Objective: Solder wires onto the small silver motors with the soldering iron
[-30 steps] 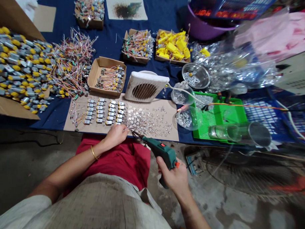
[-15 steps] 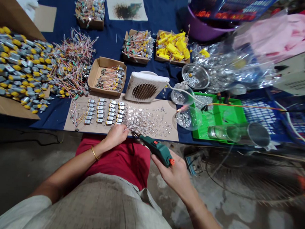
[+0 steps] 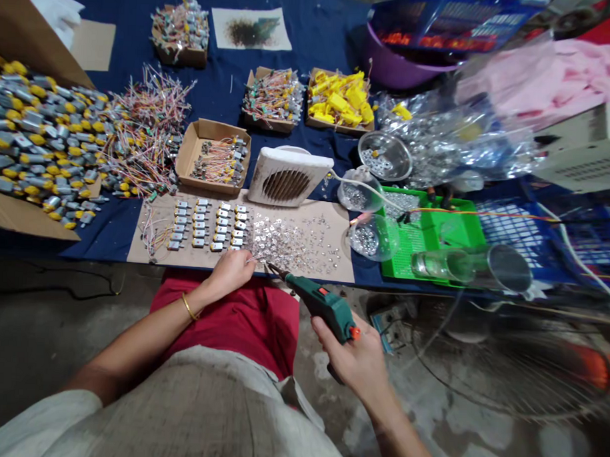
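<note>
My left hand (image 3: 231, 271) is closed at the front edge of the cardboard sheet (image 3: 329, 229), pinching thin pale wires (image 3: 252, 259); whatever else is in the fingers is hidden. My right hand (image 3: 360, 360) is wrapped round a green handheld power tool (image 3: 320, 302) with red controls. Its slim dark tip points left, a short way from the left fingertips. Small shiny metal parts (image 3: 284, 241) lie scattered just beyond the tip. Small motors (image 3: 199, 223) stand in neat columns on the sheet's left half, beside a few loose wires (image 3: 155, 233).
A white vented fan unit (image 3: 289, 176) stands behind the sheet. Left are a cardboard tray (image 3: 187, 154) of wired parts and a heap of motors (image 3: 42, 146). Right are clear bowls (image 3: 367, 237) of metal parts and a green basket (image 3: 397, 255). A floor fan (image 3: 510, 369) stands lower right.
The power tool and my right hand have shifted slightly right and down, drawing the tip a little away from the left fingers. My left hand keeps its pinch in the same place.
</note>
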